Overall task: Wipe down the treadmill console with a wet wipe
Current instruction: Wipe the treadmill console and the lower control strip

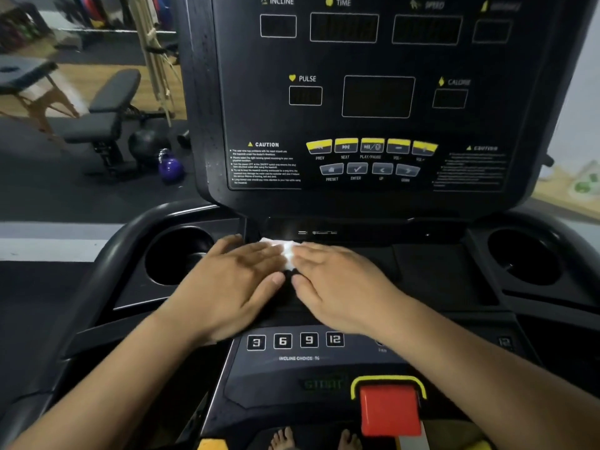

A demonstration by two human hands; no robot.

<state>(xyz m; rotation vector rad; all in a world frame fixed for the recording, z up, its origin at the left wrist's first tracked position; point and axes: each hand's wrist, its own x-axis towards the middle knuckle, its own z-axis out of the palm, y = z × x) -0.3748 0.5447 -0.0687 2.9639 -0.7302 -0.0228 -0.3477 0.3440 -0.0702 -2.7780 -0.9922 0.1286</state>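
Forearms reach over the red stop button (389, 412); left hand (233, 280) and right hand (339, 280) lie flat, fingers straight and close together, pinning the wet wipe (286, 251) on the treadmill console (438, 264) shelf beneath the display panel (378, 96), likely to spread wiping pressure
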